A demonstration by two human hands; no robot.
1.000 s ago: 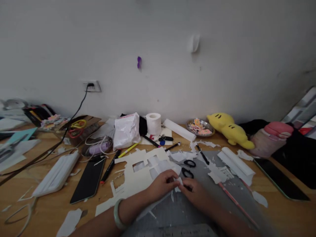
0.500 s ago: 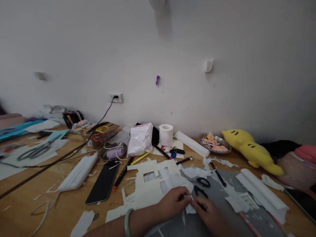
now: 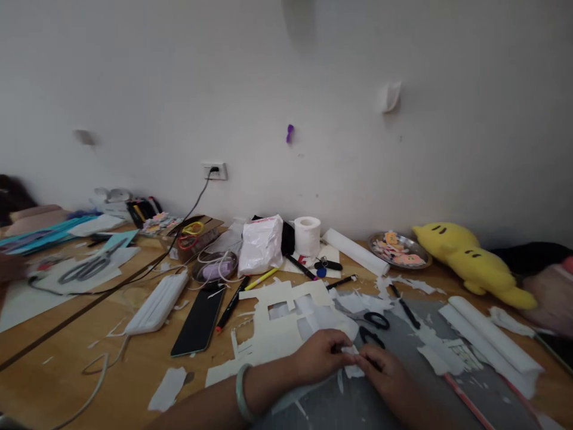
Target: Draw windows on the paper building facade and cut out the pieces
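Observation:
My left hand [image 3: 319,357] and my right hand [image 3: 385,370] meet low in the middle of the view, both pinched on a small white paper piece [image 3: 353,362]. They rest over a grey cutting mat [image 3: 403,382]. A pale green bangle [image 3: 242,400] circles my left wrist. Just left of my hands lies a cream card sheet [image 3: 277,328] with rectangular holes cut out. Black-handled scissors [image 3: 373,325] lie just beyond my fingers. A black object under my right fingers is too hidden to name.
The wooden table [image 3: 89,334] carries a dark tablet [image 3: 200,321], a stack of face masks [image 3: 156,303], pens, a white bag [image 3: 261,245], a toilet roll [image 3: 307,236], rolled paper [image 3: 487,337], a metal dish [image 3: 400,251] and a yellow plush toy [image 3: 472,263]. A power cord runs to the wall socket [image 3: 213,171].
The view has swung left and slightly up, so more of the table's left side shows. My hands stay together on the paper piece, with only small finger movement.

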